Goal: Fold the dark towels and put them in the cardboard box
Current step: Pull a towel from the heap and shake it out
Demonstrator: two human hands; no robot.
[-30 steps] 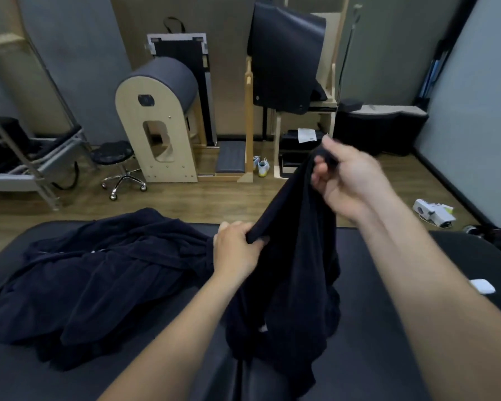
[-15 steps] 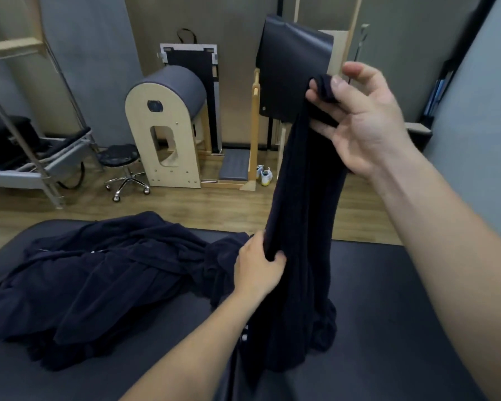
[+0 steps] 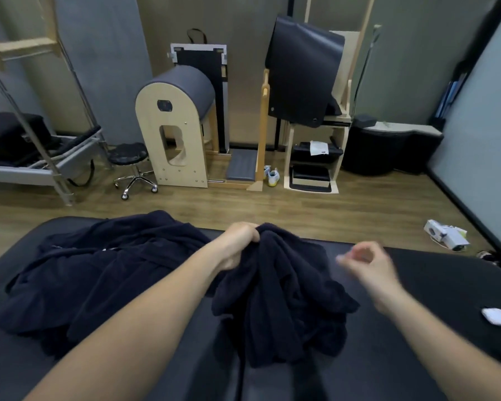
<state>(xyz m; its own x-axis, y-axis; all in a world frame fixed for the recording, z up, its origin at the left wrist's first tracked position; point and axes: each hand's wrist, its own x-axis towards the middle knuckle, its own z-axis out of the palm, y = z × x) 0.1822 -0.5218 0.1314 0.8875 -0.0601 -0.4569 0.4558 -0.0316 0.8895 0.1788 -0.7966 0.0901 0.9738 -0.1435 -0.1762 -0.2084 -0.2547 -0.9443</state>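
Note:
A dark navy towel (image 3: 284, 296) lies bunched on the black padded table (image 3: 417, 342). My left hand (image 3: 237, 244) grips its top edge at the far side of the table. Just right of the towel, my right hand (image 3: 368, 261) hovers blurred, fingers loosely curled and holding nothing. A pile of more dark towels (image 3: 99, 273) lies on the table's left half. No cardboard box is in view.
A small white case (image 3: 496, 316) lies on the table at the right. Beyond the table is wooden floor with a rolling stool (image 3: 130, 166), a wooden barrel apparatus (image 3: 177, 125), a shelf unit (image 3: 315, 157) and a white box (image 3: 446, 235).
My right hand has let go of the towel and dropped from high up to table height. The towel, which hung stretched between both hands, has collapsed onto the table with my left hand holding it.

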